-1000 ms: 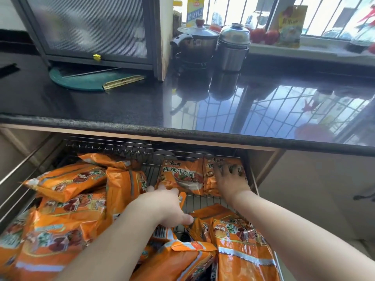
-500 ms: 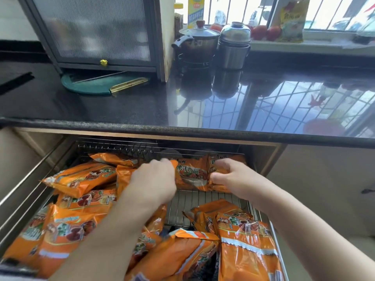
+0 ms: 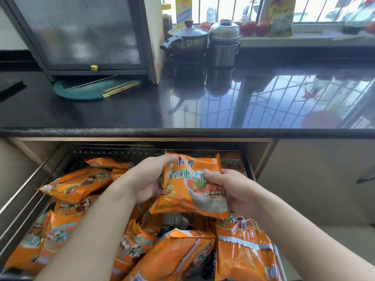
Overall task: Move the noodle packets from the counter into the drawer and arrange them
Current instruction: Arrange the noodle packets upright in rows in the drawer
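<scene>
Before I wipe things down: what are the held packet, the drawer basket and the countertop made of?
Held packet: thin glossy plastic film, crinkled with highlights. Drawer basket: metal wire, seemingly chromed. Countertop: dark polished stone, probably granite; it mirrors the window bars.

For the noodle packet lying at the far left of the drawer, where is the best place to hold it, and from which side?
The far-left packet lies tilted on top of the others, its upper face clear. Come from above and pinch across its short width at the middle; the left hand is nearer.
</scene>
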A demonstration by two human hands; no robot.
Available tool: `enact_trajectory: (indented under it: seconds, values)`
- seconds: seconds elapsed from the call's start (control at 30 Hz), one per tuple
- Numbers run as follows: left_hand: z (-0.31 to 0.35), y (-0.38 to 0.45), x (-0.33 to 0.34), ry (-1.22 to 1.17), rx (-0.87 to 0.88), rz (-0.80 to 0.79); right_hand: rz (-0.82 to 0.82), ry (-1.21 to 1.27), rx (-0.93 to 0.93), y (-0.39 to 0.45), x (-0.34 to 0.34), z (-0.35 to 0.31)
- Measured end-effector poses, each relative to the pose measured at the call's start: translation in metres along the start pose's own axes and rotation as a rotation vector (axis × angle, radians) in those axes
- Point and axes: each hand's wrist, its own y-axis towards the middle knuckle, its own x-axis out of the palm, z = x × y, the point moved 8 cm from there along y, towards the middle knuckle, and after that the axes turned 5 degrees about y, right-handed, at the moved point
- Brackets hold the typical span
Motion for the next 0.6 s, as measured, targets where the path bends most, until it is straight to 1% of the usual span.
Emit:
enact_trajectory:
  seconds: [0.1,0.27,0.33,0.37,0.4,0.43,0.47,0.53,0.57,0.6]
  values:
    - [-0.008,0.008,-0.007,0.099,-0.014,0.081,0.036,-0.041,0.029,0.000,-0.010,0.002]
    - [-0.010,0.014,-0.020,0.144,0.003,0.223,0.084,0.003,0.039,0.007,-0.015,0.007]
    - [-0.011,0.017,-0.023,0.148,0.000,0.258,0.095,0.010,0.022,0.012,-0.015,0.010]
    - [-0.012,0.019,-0.026,0.162,0.003,0.275,0.111,-0.030,-0.009,0.013,-0.014,0.009]
    - [-0.013,0.020,-0.028,0.176,0.006,0.289,0.130,-0.132,-0.067,0.013,-0.014,0.007]
    - [-0.014,0.021,-0.030,0.184,0.002,0.294,0.147,-0.316,-0.143,0.012,-0.013,0.002]
    - [-0.015,0.022,-0.032,0.180,-0.009,0.291,0.129,-0.533,-0.226,0.010,-0.007,-0.004]
    - [-0.021,0.023,-0.035,0.134,-0.054,0.278,-0.005,-0.916,-0.360,0.006,0.015,-0.004]
    - [-0.025,0.023,-0.036,0.108,-0.083,0.268,-0.064,-1.059,-0.390,0.006,0.024,0.001]
    - [-0.027,0.022,-0.036,0.088,-0.111,0.252,-0.083,-1.166,-0.408,0.007,0.030,0.006]
